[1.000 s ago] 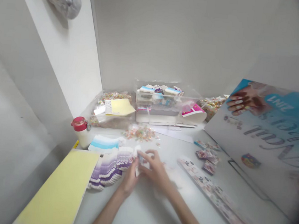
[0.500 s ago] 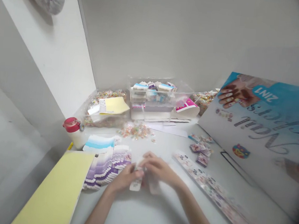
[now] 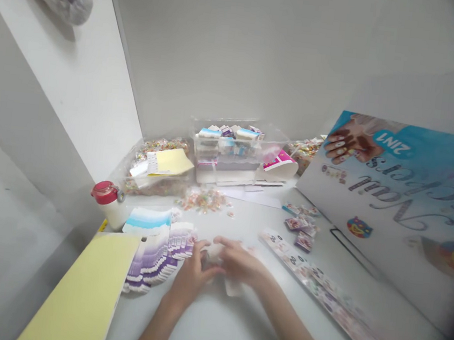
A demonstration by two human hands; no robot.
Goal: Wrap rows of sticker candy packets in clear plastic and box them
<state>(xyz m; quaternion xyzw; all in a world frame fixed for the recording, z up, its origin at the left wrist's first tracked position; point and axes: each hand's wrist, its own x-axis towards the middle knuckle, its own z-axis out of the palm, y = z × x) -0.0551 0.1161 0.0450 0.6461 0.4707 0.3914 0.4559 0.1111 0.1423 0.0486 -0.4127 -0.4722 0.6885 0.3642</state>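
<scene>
My left hand [image 3: 193,277] and my right hand [image 3: 239,263] meet low in the middle of the white table, with a small white card packet [image 3: 215,258] pinched between them. Its lower end [image 3: 233,287] sticks out under my right hand, and the fingers hide most of its print. Just left of my left hand lies a fanned row of purple-and-white printed cards [image 3: 156,260], almost touching my fingers. A long strip of printed nail-sticker cards [image 3: 301,272] runs to the right of my right hand.
Beyond the hands lie loose colourful nail charms [image 3: 203,200], blue-and-white cards [image 3: 146,222] and a red-capped bottle [image 3: 106,198]. Further back stand a clear plastic box of packets [image 3: 227,151] and a bag of charms [image 3: 158,168]. A yellow sheet [image 3: 84,290] and a nail poster board [image 3: 386,203] flank the table.
My hands have drawn closer around the white packet, and my left hand has turned over it. The whole view has shifted slightly left and the table items appear lower.
</scene>
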